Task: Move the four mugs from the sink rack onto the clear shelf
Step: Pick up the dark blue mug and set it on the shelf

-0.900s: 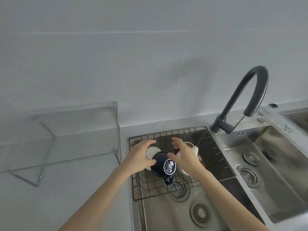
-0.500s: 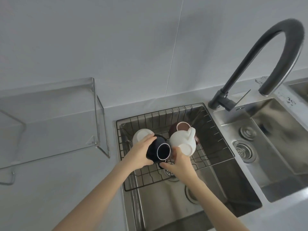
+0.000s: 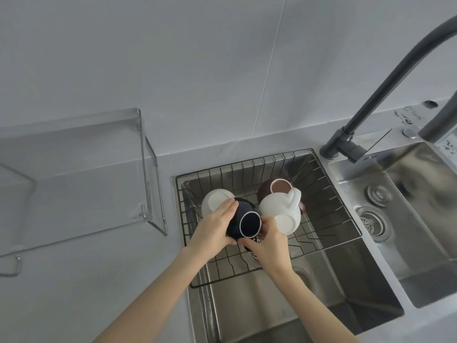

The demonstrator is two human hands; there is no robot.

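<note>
A black wire sink rack (image 3: pixel 329 194) sits across the left basin and holds the mugs. The dark navy mug (image 3: pixel 244 222) lies upside down with its white-rimmed base up. My left hand (image 3: pixel 215 227) wraps its left side and my right hand (image 3: pixel 268 240) grips its lower right edge. A white mug (image 3: pixel 214 200) rests inverted just behind my left hand. Another white mug (image 3: pixel 279 209) with its handle up lies to the right, and a maroon mug (image 3: pixel 272 188) sits behind it. The clear shelf (image 3: pixel 74 184) stands on the counter at the left.
A dark curved faucet (image 3: pixel 385 85) rises at the right, arching over the second basin (image 3: pixel 420 219). The grey counter (image 3: pixel 86 280) runs under and in front of the shelf. A tiled wall closes the back.
The view has dropped closer to the sink. My right hand slid from the white mug down to the navy mug's lower edge, and the navy mug tipped so its base faces up.
</note>
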